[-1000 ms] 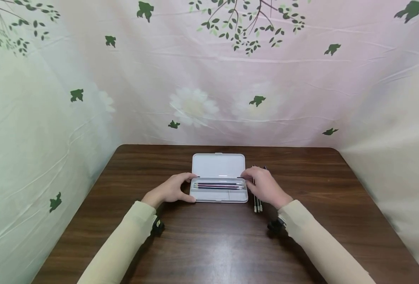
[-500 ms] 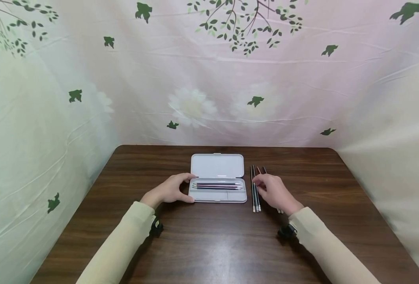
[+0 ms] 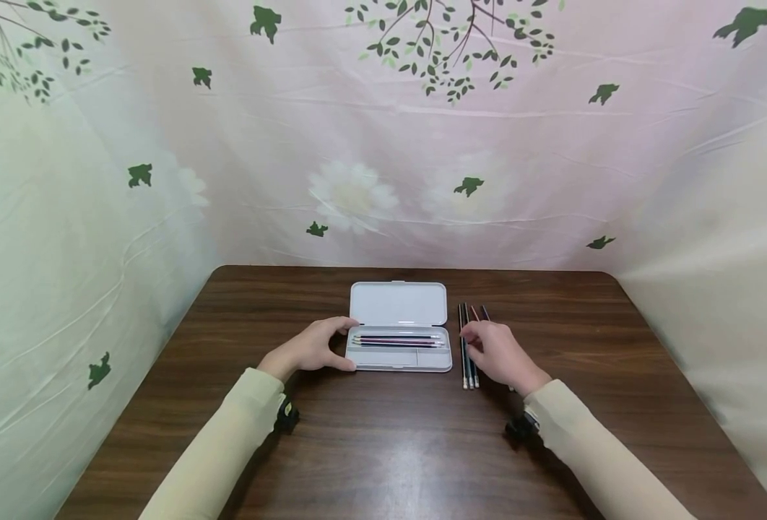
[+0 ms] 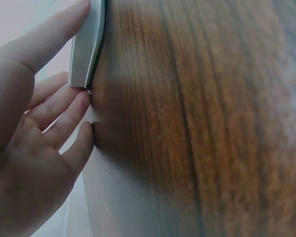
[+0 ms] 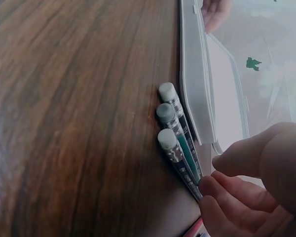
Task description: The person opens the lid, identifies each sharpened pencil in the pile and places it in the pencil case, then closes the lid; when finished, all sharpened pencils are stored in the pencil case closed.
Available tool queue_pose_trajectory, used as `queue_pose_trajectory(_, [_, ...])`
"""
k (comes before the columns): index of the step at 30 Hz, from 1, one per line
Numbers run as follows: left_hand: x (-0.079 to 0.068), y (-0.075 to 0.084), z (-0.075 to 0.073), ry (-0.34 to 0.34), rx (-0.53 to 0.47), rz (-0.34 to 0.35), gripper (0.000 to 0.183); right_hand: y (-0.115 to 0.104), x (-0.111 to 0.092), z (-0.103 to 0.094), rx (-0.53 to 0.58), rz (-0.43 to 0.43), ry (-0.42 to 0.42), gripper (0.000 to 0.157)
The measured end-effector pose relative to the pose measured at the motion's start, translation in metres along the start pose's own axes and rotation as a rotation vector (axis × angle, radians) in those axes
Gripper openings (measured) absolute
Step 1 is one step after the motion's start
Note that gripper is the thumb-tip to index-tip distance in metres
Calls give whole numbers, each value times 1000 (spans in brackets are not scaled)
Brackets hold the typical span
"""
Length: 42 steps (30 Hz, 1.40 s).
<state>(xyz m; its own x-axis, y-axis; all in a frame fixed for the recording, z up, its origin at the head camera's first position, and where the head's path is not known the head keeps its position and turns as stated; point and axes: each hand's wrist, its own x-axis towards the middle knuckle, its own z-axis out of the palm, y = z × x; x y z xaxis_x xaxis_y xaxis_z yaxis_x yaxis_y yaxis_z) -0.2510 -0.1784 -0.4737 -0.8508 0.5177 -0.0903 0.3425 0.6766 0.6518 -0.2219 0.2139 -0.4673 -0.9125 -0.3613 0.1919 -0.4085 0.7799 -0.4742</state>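
An open white pencil case (image 3: pixel 398 361) lies with its lid (image 3: pixel 399 303) folded back, and several pencils (image 3: pixel 396 341) in its rear compartment. My left hand (image 3: pixel 312 345) holds the case's left end, thumb at the front corner and a finger at the back one. In the left wrist view, the thumb lies along the case wall (image 4: pixel 87 54). Right of the case, my right hand (image 3: pixel 497 352) is bent over loose pencils. Three eraser-tipped pencils (image 5: pixel 175 148) show in the right wrist view; my fingertips touch the outermost, while the thumb stands slightly apart.
The brown wooden table (image 3: pixel 396 448) spreads out in front of the case. More pencils, one red (image 3: pixel 474 313) and one dark (image 3: pixel 485 313), lie partly hidden under the right hand. A printed curtain (image 3: pixel 383 144) hangs behind the table and along both sides.
My right hand has moved from the case's right end to the loose pencils, uncovering the ones nearest the case. Since half a second ago it has shifted slightly left. The left hand stays put.
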Motion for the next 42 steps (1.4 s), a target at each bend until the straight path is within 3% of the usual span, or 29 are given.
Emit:
queue_pose_trajectory(9, [0, -1, 0, -4, 3, -3, 87, -2, 4, 5, -10, -44, -2, 16])
queue_pose_trajectory(19, [0, 0, -3, -5, 7, -10, 87, -5, 7, 0, -52, 56, -81, 23])
queue_pose_trajectory(26, [1, -2, 0, -5, 7, -9, 87, -7, 7, -1, -97, 82, -96, 26])
queue_pose_trajectory(36, [1, -2, 0, 0, 0, -6, 87, -17, 7, -3, -130, 144, -112, 5])
queue_pose_trajectory(42, [1, -2, 0, -1, 6, -7, 87, -22, 9, 0, -172, 193, -120, 13])
